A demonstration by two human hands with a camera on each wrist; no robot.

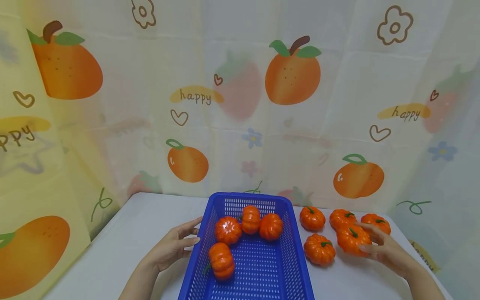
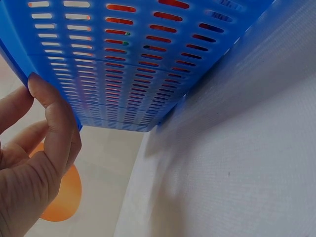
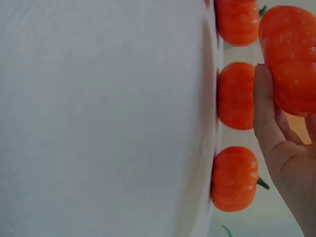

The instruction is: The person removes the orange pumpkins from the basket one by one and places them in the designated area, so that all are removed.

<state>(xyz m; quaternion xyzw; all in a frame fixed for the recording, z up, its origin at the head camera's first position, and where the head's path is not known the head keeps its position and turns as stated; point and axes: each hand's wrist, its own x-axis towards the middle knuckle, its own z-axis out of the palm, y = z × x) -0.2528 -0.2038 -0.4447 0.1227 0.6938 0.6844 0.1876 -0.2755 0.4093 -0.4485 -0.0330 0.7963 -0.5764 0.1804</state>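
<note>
A blue plastic basket stands on the table with several small orange pumpkins inside, one of them a pumpkin lying on its side near the left wall. My left hand is at the basket's left side, its fingertips touching the outer rim with the fingers relaxed; the left wrist view shows them against the basket wall. With thumb and fingers, my right hand grips a pumpkin with a green stem. In the right wrist view this pumpkin is raised off the white surface.
Right of the basket, more pumpkins sit on the white table: a front pumpkin, a back pumpkin, another pumpkin behind the held one, and a far-right pumpkin. A fruit-printed curtain hangs behind.
</note>
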